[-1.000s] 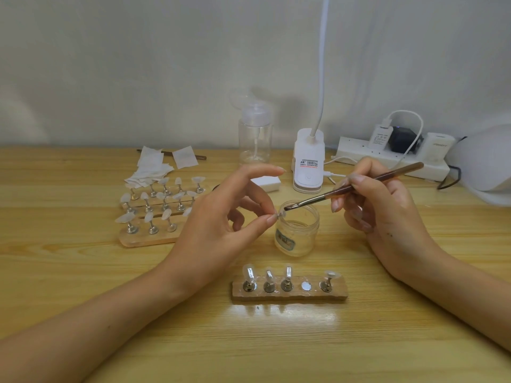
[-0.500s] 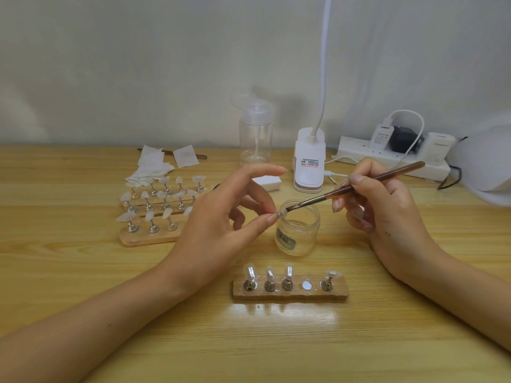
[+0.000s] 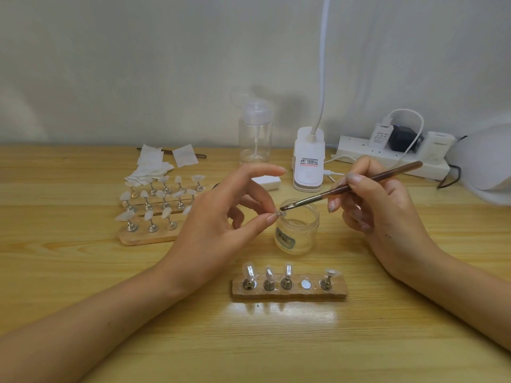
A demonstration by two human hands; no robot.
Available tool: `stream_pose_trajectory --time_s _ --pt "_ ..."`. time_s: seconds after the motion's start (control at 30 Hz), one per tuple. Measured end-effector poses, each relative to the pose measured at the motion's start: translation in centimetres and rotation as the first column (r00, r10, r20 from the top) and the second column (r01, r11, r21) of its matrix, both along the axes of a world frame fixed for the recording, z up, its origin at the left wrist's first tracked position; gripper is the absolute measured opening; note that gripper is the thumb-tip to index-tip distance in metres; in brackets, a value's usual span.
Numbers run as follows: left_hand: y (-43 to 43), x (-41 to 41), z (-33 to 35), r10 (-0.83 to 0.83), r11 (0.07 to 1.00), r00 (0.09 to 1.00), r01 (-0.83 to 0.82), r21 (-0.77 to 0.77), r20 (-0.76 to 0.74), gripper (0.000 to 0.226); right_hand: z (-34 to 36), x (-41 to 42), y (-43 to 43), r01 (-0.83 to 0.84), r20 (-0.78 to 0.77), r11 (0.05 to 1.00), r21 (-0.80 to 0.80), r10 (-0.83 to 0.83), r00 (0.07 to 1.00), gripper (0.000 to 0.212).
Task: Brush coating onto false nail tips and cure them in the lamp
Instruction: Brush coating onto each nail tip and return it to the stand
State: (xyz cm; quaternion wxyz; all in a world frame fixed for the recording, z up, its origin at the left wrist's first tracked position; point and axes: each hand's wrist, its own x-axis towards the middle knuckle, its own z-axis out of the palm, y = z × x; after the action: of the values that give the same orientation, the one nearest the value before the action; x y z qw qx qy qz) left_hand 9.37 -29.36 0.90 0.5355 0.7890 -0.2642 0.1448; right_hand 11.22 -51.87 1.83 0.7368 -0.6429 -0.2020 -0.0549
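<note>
**False nail tip** (image 3: 279, 214): small and clear, held above the surface just over the near rim of the open jar. It is too small here to tell how much coating it carries.

**Your left hand** (image 3: 221, 217): the grip is clamped on the nail tip, thumb against a curled finger, with the index finger raised free above.

**Brush** (image 3: 345, 190): brown handle with a metal ferrule, slanting down to the left. Its bristles touch the nail tip.

**Your right hand** (image 3: 381, 205): the grip is closed round the brush handle like a pen, part-way along, with the handle's end sticking out up and to the right.

**Jar** (image 3: 297, 230): clear and lidless with a label on its front, standing on the surface below the brush head, between your two hands.

**Near wooden holder** (image 3: 290, 293): a strip in front of the jar. It carries four metal stands with tips and one bare round magnet (image 3: 306, 284), fourth from the left.

**Far wooden holders** (image 3: 149, 236): to the left, partly behind your left hand, with rows of stands bearing pale tips.

**Wipes** (image 3: 149, 167): a loose white pile behind those holders.

**Pump bottle** (image 3: 255, 136): clear, at the back near the wall.

**Clip lamp base** (image 3: 308, 161): white, beside the bottle, with its neck rising out of view.

**Power strip** (image 3: 387, 158): at the back right, with plugs in it.

**White domed housing** (image 3: 484, 161): at the right edge, possibly the curing lamp.
</note>
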Motion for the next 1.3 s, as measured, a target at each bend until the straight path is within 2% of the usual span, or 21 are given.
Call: stream_pose_trajectory --time_s 0.1,0.2,0.33,0.47,0.53,0.63,0.8,0.97,1.17,1.3 --pt "-0.02 -0.02 0.03 -0.004 1.000 1.000 0.004 -0.004 0.000 0.049 -0.06 0.02 0.07 0.041 -0.033 0.999 -0.034 -0.042 0.999 0.020" --pt "-0.02 -0.07 0.04 -0.004 1.000 1.000 0.004 -0.009 -0.004 0.049 -0.07 0.13 -0.08 0.052 -0.058 0.998 0.023 -0.050 0.997 0.028" --pt "-0.03 -0.03 0.01 -0.006 1.000 1.000 0.006 -0.013 -0.006 0.049 -0.15 0.09 0.06 -0.016 -0.034 1.000 0.005 0.016 0.999 0.018" --pt "-0.01 -0.04 0.03 -0.005 1.000 1.000 0.005 -0.004 0.002 0.047 -0.24 0.25 -0.05 0.050 -0.078 0.999 0.001 -0.050 0.996 0.026" --pt "0.00 -0.07 0.04 -0.005 1.000 1.000 0.005 0.000 0.007 0.046 -0.12 0.21 -0.12 0.029 -0.062 0.999 0.033 -0.027 0.998 0.030" --pt "0.05 -0.06 0.07 -0.006 1.000 1.000 0.006 0.000 0.005 0.046 -0.06 0.05 0.06 -0.015 -0.050 1.000 0.007 0.015 0.999 0.024" --pt "0.02 -0.05 0.07 -0.008 1.000 1.000 0.007 0.008 0.014 0.044 -0.14 0.21 0.09 0.063 -0.114 0.998 0.004 -0.062 0.991 0.028" --pt "0.00 -0.03 0.10 0.002 1.000 1.000 -0.002 0.017 0.028 0.044 -0.05 0.00 0.03 -0.010 -0.056 1.000 0.014 0.011 0.998 0.017" --pt "-0.02 -0.08 0.08 0.000 1.000 1.000 0.000 0.008 0.024 0.043 -0.11 0.02 0.11 0.058 -0.080 0.998 -0.023 -0.059 0.995 0.019" --pt "0.01 -0.12 0.06 -0.003 1.000 1.000 0.003 0.003 0.013 0.043 -0.04 -0.02 0.06 0.052 -0.045 0.999 0.012 -0.052 0.998 0.026"
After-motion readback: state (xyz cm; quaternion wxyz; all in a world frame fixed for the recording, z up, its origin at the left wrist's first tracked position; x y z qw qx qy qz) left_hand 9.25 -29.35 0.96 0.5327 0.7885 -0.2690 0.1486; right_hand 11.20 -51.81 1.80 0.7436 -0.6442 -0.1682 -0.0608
